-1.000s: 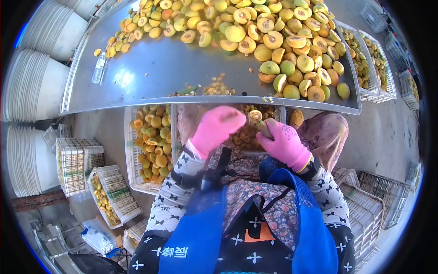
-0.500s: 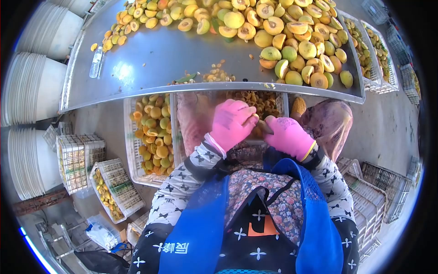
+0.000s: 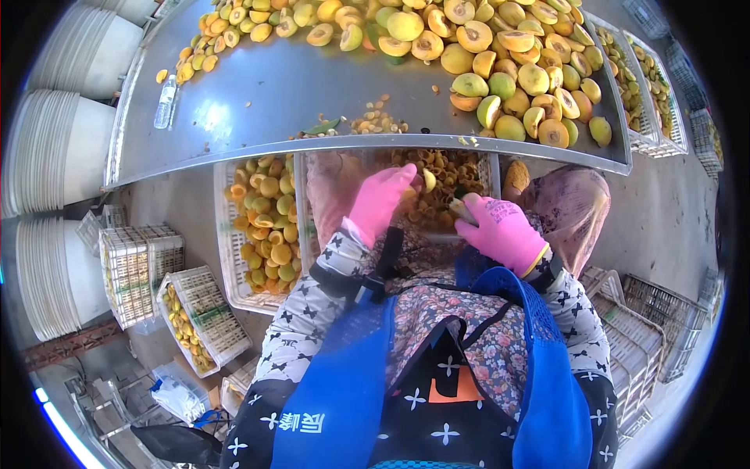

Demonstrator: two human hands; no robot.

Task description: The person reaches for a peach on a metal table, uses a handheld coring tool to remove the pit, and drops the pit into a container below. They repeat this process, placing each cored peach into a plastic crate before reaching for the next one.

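Observation:
My left hand (image 3: 381, 202), in a pink glove, is over the inner crate below the table's edge, its fingers apart and partly blurred. Just beyond its fingertips is a yellow fruit piece (image 3: 429, 180), above the hollowed fruit halves (image 3: 445, 173) in that crate. My right hand (image 3: 504, 233), also gloved in pink, is closed around a small tool (image 3: 459, 208) with a pale end; its kind I cannot tell. On the metal table (image 3: 258, 102) in front lie many halved yellow peaches (image 3: 533, 80), some with brown hollows facing up.
Left of my legs stands a white crate (image 3: 226, 258) of yellow fruit halves. Small pieces and a leaf (image 3: 321, 127) lie near the table's front edge, a water bottle (image 3: 166, 103) farther left. Stacked white tubs (image 3: 58, 148) and more crates (image 3: 129, 266) line the left side.
My hands were close together at the fingertips and have moved apart. My left hand has opened, and the yellow piece now shows beside it; the tool's tip is now visible at my right hand.

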